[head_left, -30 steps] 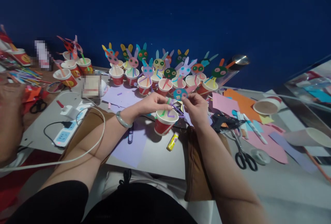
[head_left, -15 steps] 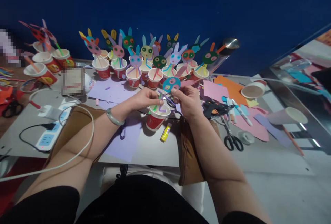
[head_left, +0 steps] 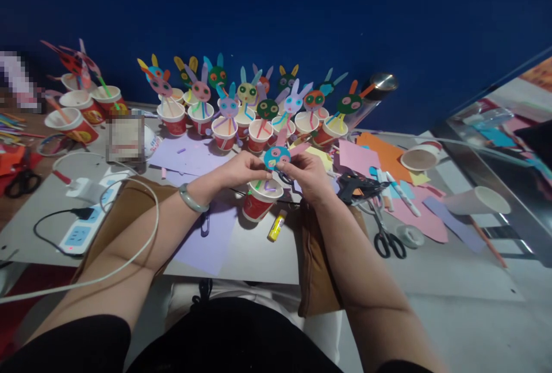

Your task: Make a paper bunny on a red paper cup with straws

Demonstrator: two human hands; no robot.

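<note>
Both my hands meet above a red and white paper cup (head_left: pixel 260 206), which stands upright with green and purple strips in it. My right hand (head_left: pixel 308 175) pinches the edge of a teal paper rabbit face (head_left: pixel 276 157) with pink ears and pink eyes. My left hand (head_left: pixel 248 169) is closed at the face's left side, fingertips over the cup's strips; what exactly it pinches is partly hidden. A yellow glue stick (head_left: pixel 276 226) lies just right of the cup.
Behind stand several cups with paper rabbit faces (head_left: pixel 259 137). Scissors (head_left: pixel 388 241), a black glue gun (head_left: pixel 351 186) and tape (head_left: pixel 410 236) lie right. A power strip (head_left: pixel 84 226), a white cable and purple paper (head_left: pixel 207 246) are left.
My right hand has moved the teal face left and slightly down, over the cup's strips and against my left fingertips. The whole view has shifted slightly.
</note>
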